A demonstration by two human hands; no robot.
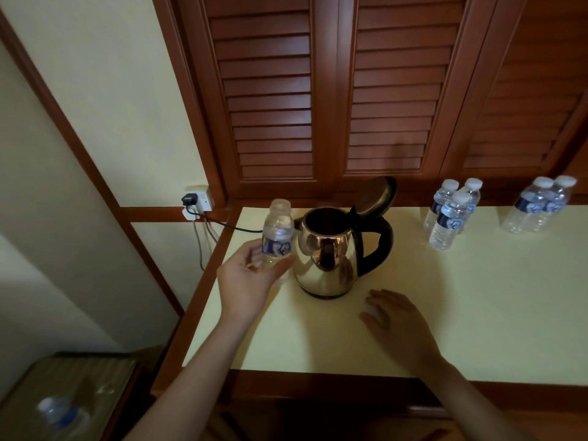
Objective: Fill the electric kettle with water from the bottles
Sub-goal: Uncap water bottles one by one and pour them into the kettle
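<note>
A shiny steel electric kettle (327,253) with a black handle stands on the pale table (477,313), its lid tipped open to the back. My left hand (246,278) holds an uncapped, upright water bottle (277,235) just left of the kettle. My right hand (394,319) rests low over the table in front of the kettle, fingers curled around a small white bottle cap (371,308). Three capped bottles (451,214) stand at the back right, and two more bottles (537,206) stand farther right.
The kettle's black cord runs left to a wall socket (199,198). Brown louvred wooden doors (318,90) rise behind the table. A low wooden stand at bottom left carries another bottle (60,412) lying down.
</note>
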